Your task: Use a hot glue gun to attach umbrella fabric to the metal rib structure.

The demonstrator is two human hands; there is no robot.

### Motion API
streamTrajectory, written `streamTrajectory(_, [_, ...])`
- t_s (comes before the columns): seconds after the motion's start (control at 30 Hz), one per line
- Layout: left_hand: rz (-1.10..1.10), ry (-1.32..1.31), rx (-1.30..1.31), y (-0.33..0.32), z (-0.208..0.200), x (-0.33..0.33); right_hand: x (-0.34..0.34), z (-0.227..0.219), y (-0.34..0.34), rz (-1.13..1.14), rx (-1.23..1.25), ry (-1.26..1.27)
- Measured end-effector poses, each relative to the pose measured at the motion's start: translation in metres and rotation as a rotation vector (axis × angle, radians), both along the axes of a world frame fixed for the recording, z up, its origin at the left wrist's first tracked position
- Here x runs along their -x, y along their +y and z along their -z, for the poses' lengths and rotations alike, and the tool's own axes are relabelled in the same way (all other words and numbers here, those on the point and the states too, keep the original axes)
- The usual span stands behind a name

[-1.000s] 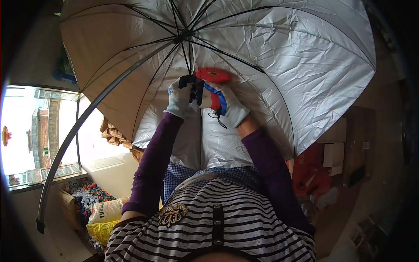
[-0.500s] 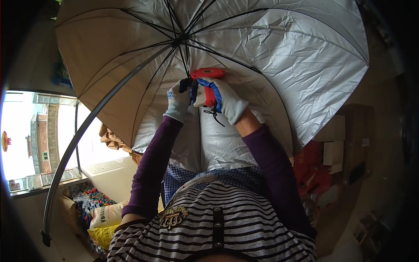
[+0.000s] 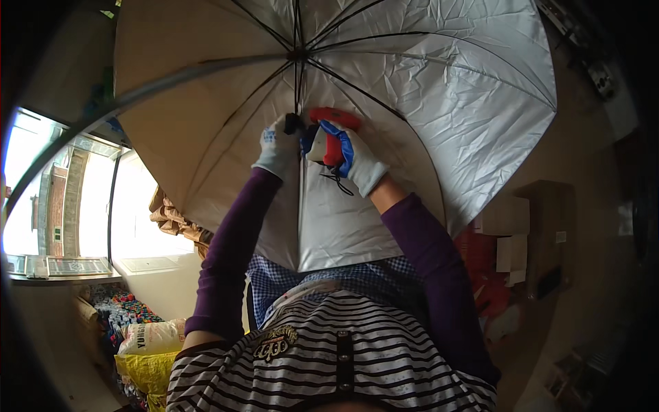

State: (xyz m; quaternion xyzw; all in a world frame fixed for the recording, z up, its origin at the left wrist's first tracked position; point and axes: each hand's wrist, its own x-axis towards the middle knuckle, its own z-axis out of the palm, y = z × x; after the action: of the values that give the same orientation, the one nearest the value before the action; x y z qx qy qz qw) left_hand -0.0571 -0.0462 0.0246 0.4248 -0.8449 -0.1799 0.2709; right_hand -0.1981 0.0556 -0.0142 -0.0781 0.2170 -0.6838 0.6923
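Swung umbrella shaft (image 3: 206, 66) upward; holding red tool (image 3: 332, 146) in right grip (image 3: 353, 154), probably for rib (image 3: 297, 89) access; cannot tell left grip (image 3: 278, 142) closure.

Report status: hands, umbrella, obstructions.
Right hand gripping red tool; left hand at dark rib. Umbrella open, silver underside showing. Shaft curves left, away from both hands.

Left hand (image 3: 277, 145) (gloved) beside right hand (image 3: 357, 159)

Purple sleeves (image 3: 443, 275), white gloves (image 3: 276, 152) flashed with blue! And a dark-striped white shirt (image 3: 405, 347), sporting a studded dark placket (image 3: 344, 367) and a crest-like emblem (image 3: 275, 345).
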Motion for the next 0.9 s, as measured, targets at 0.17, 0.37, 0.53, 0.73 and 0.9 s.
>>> streamTrajectory(0.17, [-0.033,-0.310,0.179,-0.059,-0.053,-0.031,-0.015,-0.037,0.032,-0.218,-0.092,0.034])
streamTrajectory(0.37, [-0.104,-0.539,-0.037,-0.056,-0.068,-0.059,0.002,-0.008,0.058,-0.090,0.097,0.617])
streamTrajectory(0.53, [-0.280,-0.135,0.327,-0.006,0.006,-0.057,0.013,0.037,0.065,0.346,0.160,0.862])
streamTrajectory(0.73, [-0.015,-0.268,-0.015,0.111,0.071,-0.029,0.014,0.030,0.055,0.397,0.073,0.807])
streamTrajectory(0.9, [-0.100,-0.555,-0.196,0.112,0.072,-0.022,0.023,0.035,0.061,0.183,-0.061,0.825])
